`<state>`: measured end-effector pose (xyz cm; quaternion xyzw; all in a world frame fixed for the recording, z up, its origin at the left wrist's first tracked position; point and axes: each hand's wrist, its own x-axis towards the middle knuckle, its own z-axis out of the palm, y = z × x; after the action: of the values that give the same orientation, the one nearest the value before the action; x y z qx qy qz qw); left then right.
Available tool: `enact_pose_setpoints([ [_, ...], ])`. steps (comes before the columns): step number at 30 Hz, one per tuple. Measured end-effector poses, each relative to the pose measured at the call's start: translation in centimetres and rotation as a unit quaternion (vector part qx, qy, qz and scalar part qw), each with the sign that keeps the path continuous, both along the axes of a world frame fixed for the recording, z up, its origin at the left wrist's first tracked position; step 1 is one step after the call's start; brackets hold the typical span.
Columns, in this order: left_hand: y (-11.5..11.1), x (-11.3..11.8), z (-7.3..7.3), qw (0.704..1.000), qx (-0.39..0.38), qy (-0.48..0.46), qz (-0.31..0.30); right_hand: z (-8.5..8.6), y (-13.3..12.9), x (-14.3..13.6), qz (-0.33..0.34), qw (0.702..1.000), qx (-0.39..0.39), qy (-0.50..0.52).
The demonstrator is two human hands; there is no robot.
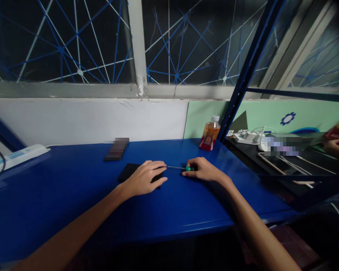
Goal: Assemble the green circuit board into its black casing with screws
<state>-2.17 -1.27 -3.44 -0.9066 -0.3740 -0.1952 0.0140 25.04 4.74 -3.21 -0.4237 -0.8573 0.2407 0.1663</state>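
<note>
My right hand [205, 169] is closed around the green handle [188, 168] of what looks like a small screwdriver. Its thin metal shaft [175, 167] points left, just above the blue table [81, 199]. The far end of the shaft meets the fingertips of my left hand [148, 177], and whether they touch it I cannot tell. That hand lies palm down with its fingers stretched out and the thumb apart. Beneath it is a flat black rectangular object [126, 172], partly hidden by the hand.
A bottle with an orange-red label [209, 135] stands at the back right. Behind my left hand lies a dark, blurred-out rectangular item [116, 149]. A white power strip [18, 158] is at the left. Cables and a charger [252, 135] lie on the right-hand black table, near another person's hand [337, 146].
</note>
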Motion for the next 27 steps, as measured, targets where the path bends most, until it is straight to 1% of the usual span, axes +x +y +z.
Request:
enact_pose_setpoints([
  [6, 0.01, -0.02, 0.05, 1.000, -0.006, 0.012, -0.008, 0.01, -0.04, -0.01, -0.003, 1.000, 0.003, -0.002],
  [15, -0.12, 0.09, 0.16, 1.000, -0.020, 0.013, 0.002, 0.08, -0.06, -0.08, -0.004, 1.000, -0.001, -0.011],
  [19, -0.06, 0.05, 0.04, 1.000, -0.019, 0.021, -0.004, 0.08, -0.10, -0.09, -0.008, 1.000, 0.000, -0.014],
  [23, -0.03, -0.05, -0.01, 1.000, -0.021, 0.018, -0.011, -0.02, -0.08, -0.04, 0.000, 1.000, -0.007, -0.003],
  [27, -0.04, -0.07, 0.22, 0.999, -0.043, 0.015, -0.016, -0.06, -0.09, -0.09, 0.009, 1.000, -0.013, 0.007],
])
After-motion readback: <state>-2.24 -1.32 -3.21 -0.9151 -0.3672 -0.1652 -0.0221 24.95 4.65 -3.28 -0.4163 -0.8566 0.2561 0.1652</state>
